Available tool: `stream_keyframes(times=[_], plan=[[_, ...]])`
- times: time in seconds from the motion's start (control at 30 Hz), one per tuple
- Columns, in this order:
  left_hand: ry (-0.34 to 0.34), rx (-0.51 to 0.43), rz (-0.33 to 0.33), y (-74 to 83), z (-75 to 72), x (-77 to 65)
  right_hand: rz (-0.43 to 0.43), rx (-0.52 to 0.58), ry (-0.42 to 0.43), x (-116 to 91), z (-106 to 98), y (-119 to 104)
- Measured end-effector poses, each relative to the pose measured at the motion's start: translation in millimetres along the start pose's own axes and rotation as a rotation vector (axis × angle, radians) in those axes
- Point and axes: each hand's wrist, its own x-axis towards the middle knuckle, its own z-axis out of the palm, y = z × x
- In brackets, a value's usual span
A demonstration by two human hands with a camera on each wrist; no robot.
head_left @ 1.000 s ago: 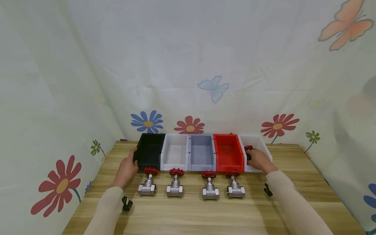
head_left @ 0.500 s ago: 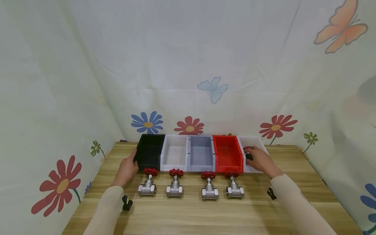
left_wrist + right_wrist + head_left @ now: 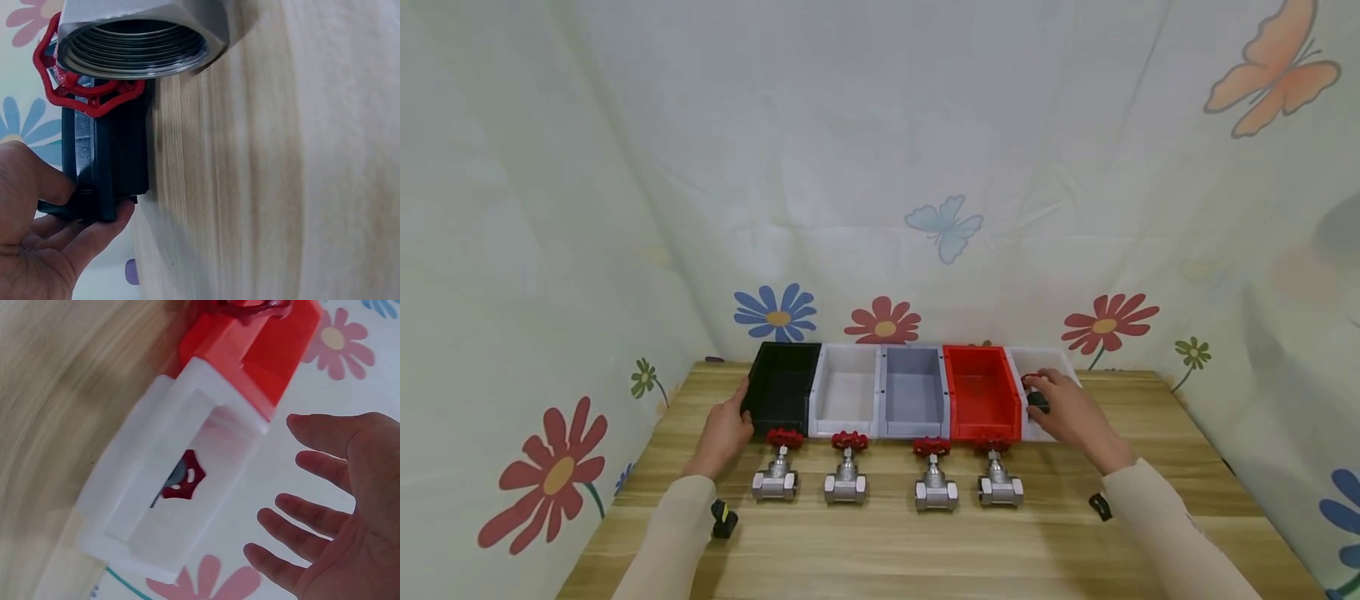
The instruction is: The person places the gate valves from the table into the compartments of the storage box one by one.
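Observation:
My left hand [image 3: 724, 429] grips the outer side of the black bin [image 3: 814, 387] at the left end of the row. In the left wrist view its thumb and fingers [image 3: 103, 234] pinch the bin's edge. Over the right-end white bin [image 3: 1043, 358], my right hand [image 3: 1078, 417] hovers with fingers spread. A valve with a dark red handwheel [image 3: 194, 475] lies inside that bin, mostly hidden behind the bin's wall in the right wrist view. A gap shows between it and my right fingertips there.
A white bin [image 3: 847, 427], a grey bin [image 3: 914, 428] and a red bin [image 3: 985, 432] stand between. Before the row, several silver valves with red handwheels stand on the wooden table [image 3: 880, 550], one [image 3: 775, 483] near my left hand. A flowered curtain hangs behind.
My right hand has let go of the valve in the right-end white bin and drawn slightly right, its fingers opening. My left hand stays on the black bin.

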Motion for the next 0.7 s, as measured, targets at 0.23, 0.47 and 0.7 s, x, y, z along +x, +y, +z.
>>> stream_keyframes(times=[0.23, 0.47, 0.7], plan=[[0.008, -0.005, 0.01, -1.0, 2.0, 0.6, -0.045, -0.028, 0.025, -6.1, -5.0, -22.5], [0.023, -0.008, 0.029, -0.9, 2.0, -0.8, -0.071, -0.047, 0.039, -16.0, -5.1, -42.0], [0.039, -0.002, 0.027, 0.3, 1.7, -0.6, -0.019, -0.026, -0.008, -27.5, -5.2, -57.6]])
